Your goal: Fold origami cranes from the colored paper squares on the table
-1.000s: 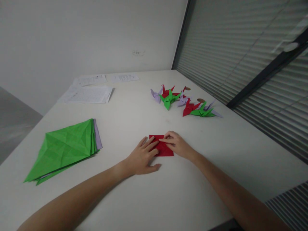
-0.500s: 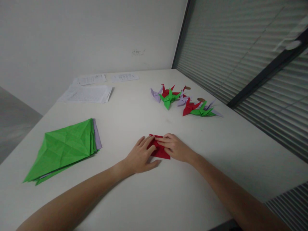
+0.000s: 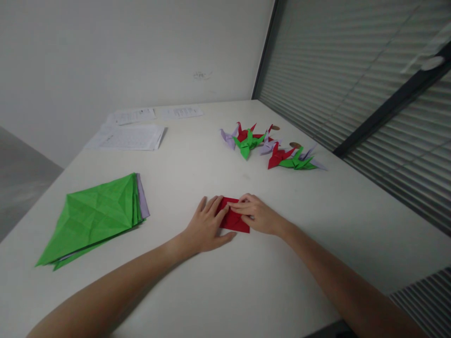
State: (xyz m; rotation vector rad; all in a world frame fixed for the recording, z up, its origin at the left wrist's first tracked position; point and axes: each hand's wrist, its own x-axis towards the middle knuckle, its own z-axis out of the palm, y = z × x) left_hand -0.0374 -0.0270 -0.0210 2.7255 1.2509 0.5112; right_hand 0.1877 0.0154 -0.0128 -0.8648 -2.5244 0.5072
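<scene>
A small folded red paper (image 3: 235,221) lies flat on the white table (image 3: 218,291) in front of me. My left hand (image 3: 206,230) rests on its left side with fingers stretched flat, pressing it down. My right hand (image 3: 257,216) covers its right side, fingers bent and fingertips pressed on the paper's top edge. Most of the paper is hidden under both hands.
A stack of creased green and lilac paper sheets (image 3: 95,218) lies at the left. Several folded paper cranes (image 3: 269,148), red, green and lilac, sit at the back right. Printed white sheets (image 3: 128,136) lie far back. Window blinds (image 3: 369,84) run along the right.
My right hand slid left along the red paper's top edge, and my left fingers shifted slightly up onto it. The paper stayed flat in about the same place.
</scene>
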